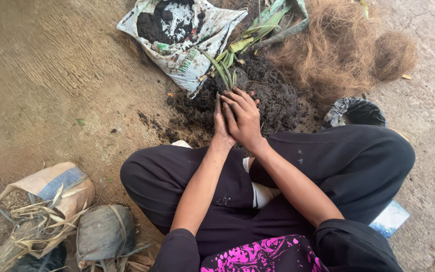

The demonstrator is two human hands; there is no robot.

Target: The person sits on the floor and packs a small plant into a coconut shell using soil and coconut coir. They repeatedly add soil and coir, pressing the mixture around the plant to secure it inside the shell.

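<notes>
I sit cross-legged on the ground. Both hands are cupped together around the base of a small green plant (223,70) that stands in a heap of dark soil (273,95). My left hand (221,123) presses against the plant's left side, its palm hidden. My right hand (243,117) lies over it, fingers wrapped around the root clump. The thin leaves rise just above my fingertips.
A torn white sack of dark soil (177,30) lies beyond the heap. Brown coconut fibre (348,48) is piled at the upper right, a black plastic bag (356,112) by my right knee. Bags with dry leaves (36,206) sit at the lower left.
</notes>
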